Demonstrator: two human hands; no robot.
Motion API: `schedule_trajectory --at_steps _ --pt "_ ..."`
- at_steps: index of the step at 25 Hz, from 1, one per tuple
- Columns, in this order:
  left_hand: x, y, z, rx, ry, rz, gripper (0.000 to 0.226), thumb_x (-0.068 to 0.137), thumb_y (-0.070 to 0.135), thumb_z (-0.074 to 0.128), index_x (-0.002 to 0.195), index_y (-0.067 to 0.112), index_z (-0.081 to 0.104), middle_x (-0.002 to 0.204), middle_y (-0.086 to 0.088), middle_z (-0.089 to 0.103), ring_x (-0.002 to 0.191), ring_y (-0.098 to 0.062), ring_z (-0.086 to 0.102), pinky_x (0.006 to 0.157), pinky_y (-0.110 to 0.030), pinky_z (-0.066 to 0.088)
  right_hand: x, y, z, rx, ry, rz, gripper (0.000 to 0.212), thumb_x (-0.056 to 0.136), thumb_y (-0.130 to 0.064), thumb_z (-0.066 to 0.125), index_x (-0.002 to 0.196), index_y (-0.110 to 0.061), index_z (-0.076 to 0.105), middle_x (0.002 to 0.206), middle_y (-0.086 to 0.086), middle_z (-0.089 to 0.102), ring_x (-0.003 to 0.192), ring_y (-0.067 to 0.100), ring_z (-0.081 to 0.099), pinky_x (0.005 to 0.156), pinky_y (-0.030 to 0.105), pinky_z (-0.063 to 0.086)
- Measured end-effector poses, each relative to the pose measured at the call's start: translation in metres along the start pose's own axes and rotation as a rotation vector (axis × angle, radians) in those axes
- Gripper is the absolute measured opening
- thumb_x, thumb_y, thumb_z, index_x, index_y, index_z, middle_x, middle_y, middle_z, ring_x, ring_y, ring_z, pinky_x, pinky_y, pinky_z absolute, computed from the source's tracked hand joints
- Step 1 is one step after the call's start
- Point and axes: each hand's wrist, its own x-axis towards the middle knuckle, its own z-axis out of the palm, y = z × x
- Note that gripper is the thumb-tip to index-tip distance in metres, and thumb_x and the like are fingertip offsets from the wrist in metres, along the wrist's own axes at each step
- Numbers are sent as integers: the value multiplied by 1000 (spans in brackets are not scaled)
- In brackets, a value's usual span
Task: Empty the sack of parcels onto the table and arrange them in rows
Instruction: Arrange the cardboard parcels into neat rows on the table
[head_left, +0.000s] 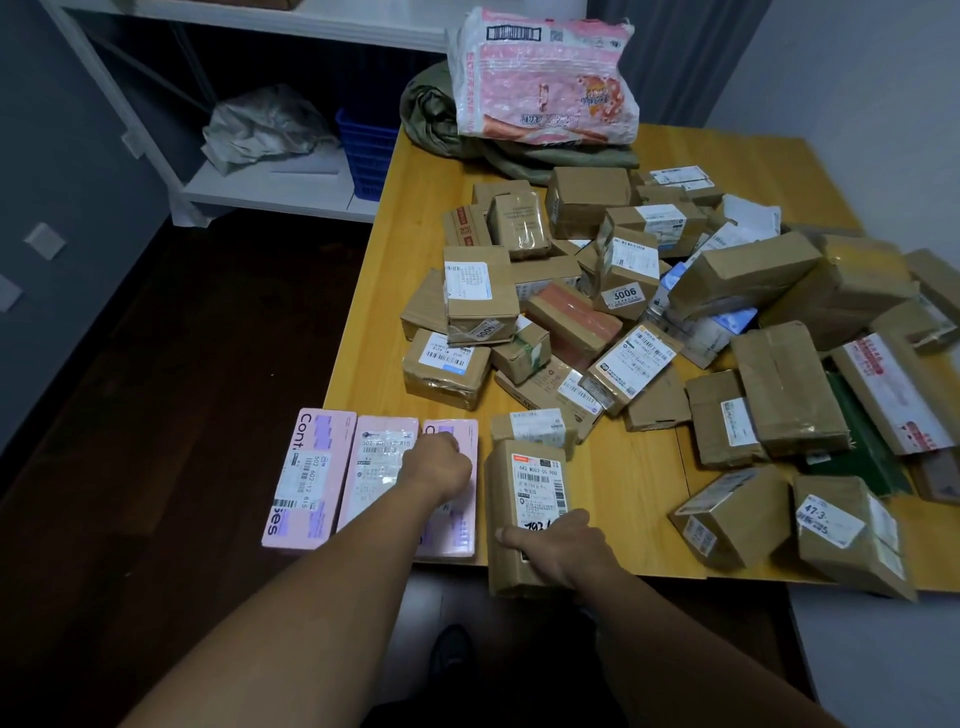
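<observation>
1. The olive-green sack (519, 156) lay crumpled and flat at the far-left corner of the yellow wooden table (415, 208), with a pink-and-white plastic packet (545, 78) resting on top of it.
2. The parcels (623, 312) sat in a loose heap across the middle and right of the table. Most were brown cardboard boxes wrapped in clear tape with white barcode labels, tilted and overlapping one another.
3. Three pink boxes made one row at the near-left corner, long sides touching: the left pink box (311, 478), the middle pink box (379, 467) and the right pink box (462, 519), each bearing a white label.
4. The left hand (436, 467) was curled into a fist, resting where the middle and right pink boxes met.
5. Just beside that row stood a tall brown parcel (530, 488), taped and labelled, its near end hanging past the near edge.
6. The right hand (561, 545) held this parcel – thumb stretched across its top, fingers bent down over its right side.
</observation>
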Motion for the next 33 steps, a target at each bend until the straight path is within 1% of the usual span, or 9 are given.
schedule_trajectory --at_steps 4,8,14,17,20,23,27,30,33 --pt "2 0 1 64 -10 -1 35 84 10 50 116 8 64 125 -15 60 113 -36 57 96 -43 52 6 -6 1 -18 65 2 120 63 -84 69 145 -5 29 141 18 47 129 34 47 103 40 43" --pt "4 0 5 152 -15 -17 44 86 13 53 129 10 59 137 -14 49 123 -37 50 102 -43 48 21 -27 -1 -98 127 -38 121 64 -89 61 145 -5 27 142 18 45 131 34 43 105 41 37" --pt "6 -3 5 198 -13 14 41 88 9 51 128 10 60 139 -14 45 125 -36 49 102 -43 47 30 -32 13 -90 98 -31 120 66 -88 62 145 -5 27 144 20 42 132 35 43 106 42 38" --pt "8 -5 6 199 -17 25 39 89 8 50 126 10 61 139 -14 45 124 -37 50 102 -43 47 32 -29 14 -72 38 -27 106 75 -78 65 145 -8 27 144 19 41 131 34 46 104 42 42" --pt "7 -5 5 204 -17 29 41 89 7 49 129 9 60 141 -15 43 126 -37 49 104 -44 46 33 -32 11 -53 41 -46 75 90 -53 63 142 -9 30 143 17 46 129 34 50 104 42 44" --pt "7 -4 5 207 -19 27 43 90 7 50 132 10 59 142 -14 41 128 -37 46 105 -44 45 34 -35 7 -54 78 -80 51 96 -29 54 138 -8 34 140 18 49 127 35 52 104 44 45" --pt "8 -5 5 220 -20 42 42 90 7 51 131 10 59 141 -14 42 127 -36 47 104 -43 46 37 -36 6 -63 80 -97 48 95 -22 52 138 -8 35 139 19 48 126 36 51 104 45 46" --pt "7 -5 3 213 -14 40 40 89 7 50 127 10 60 139 -15 44 125 -37 48 103 -42 46 35 -36 4 -73 83 -90 50 94 -25 55 137 -10 36 137 17 50 124 35 53 101 44 47" --pt "5 1 2 170 21 25 34 87 7 50 118 8 63 130 -15 54 117 -36 54 95 -39 49 32 -32 -7 -67 96 -78 52 92 -31 57 135 -12 38 134 14 53 120 33 56 96 43 50"
